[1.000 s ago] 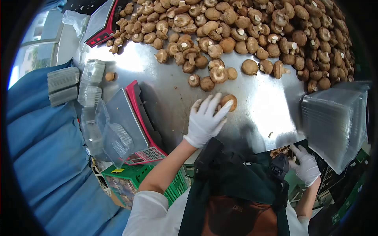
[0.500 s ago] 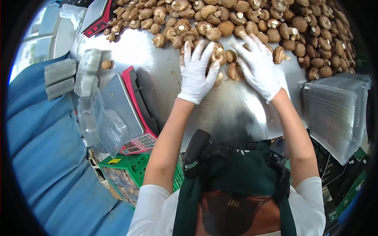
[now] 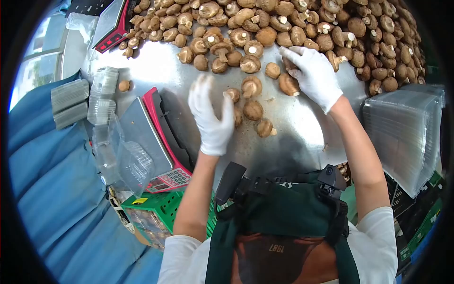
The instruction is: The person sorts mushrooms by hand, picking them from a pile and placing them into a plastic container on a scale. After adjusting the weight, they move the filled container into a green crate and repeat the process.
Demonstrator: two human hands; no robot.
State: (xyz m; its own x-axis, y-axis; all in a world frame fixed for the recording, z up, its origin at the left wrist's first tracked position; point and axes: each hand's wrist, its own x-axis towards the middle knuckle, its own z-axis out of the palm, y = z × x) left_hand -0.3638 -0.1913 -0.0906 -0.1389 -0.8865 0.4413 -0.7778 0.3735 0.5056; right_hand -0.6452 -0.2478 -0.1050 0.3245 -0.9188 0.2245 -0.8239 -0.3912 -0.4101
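On the metal table (image 3: 293, 142) my left hand (image 3: 210, 116), in a white glove, is raised with its thumb apart from the fingers, beside a few loose mushrooms. Its fingertips are slightly blurred, and it holds nothing. My right hand (image 3: 312, 75), gloved too, has its thumb and fingers around a mushroom (image 3: 288, 63) at the edge of the big pile. Another mushroom (image 3: 289, 84) lies just below those fingers. Between my hands several mushrooms are spread out, among them a round brown cap (image 3: 253, 110) and a smaller one (image 3: 265, 128) nearer to me.
A large mushroom pile (image 3: 359, 28) covers the far side. Left of my left arm is a red scale (image 3: 146, 137) with clear plastic trays (image 3: 135, 163) on it. Another scale (image 3: 111, 26) stands at the far left. Stacked clear lids (image 3: 402, 132) are at the right, a green crate (image 3: 163, 208) below.
My left hand has moved left and toward me, away from the pile. Several mushrooms now lie loose nearer to me. My right hand has shifted slightly, its fingers now around a mushroom.
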